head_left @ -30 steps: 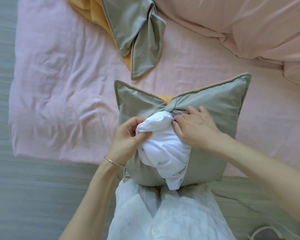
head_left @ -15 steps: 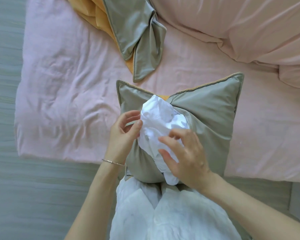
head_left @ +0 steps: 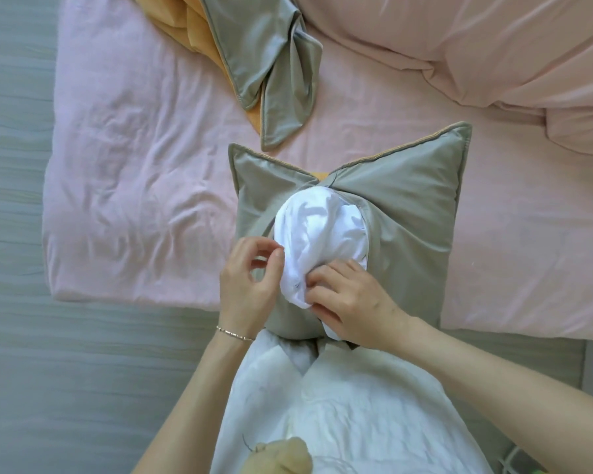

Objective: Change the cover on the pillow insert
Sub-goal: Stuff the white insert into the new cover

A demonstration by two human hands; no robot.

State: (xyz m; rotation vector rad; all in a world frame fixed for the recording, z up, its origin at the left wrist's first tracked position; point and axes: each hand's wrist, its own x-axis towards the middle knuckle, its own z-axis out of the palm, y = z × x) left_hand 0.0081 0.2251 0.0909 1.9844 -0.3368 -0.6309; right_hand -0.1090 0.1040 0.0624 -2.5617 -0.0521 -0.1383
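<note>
The left hand (head_left: 250,285) was held at the left lip of the cover opening, fingers curled and thumb and forefinger pinched on the edge of the white pillow insert (head_left: 317,234). A thin bracelet (head_left: 235,334) was worn on that wrist. The right hand (head_left: 351,301) was laid over the lower end of the insert, fingers curled and gripping the white fabric.

The grey-green pillow cover (head_left: 408,230) was positioned at the near edge of the pink-sheeted bed (head_left: 134,183), its open slit facing up. The insert was contained partly inside, a rounded white bulge protruding through the slit. A second grey and orange cover (head_left: 271,63) was lying empty toward the far edge.

Compared with half a second earlier, the right hand had been moved down onto the lower end of the insert, and more of the bulge was exposed.
</note>
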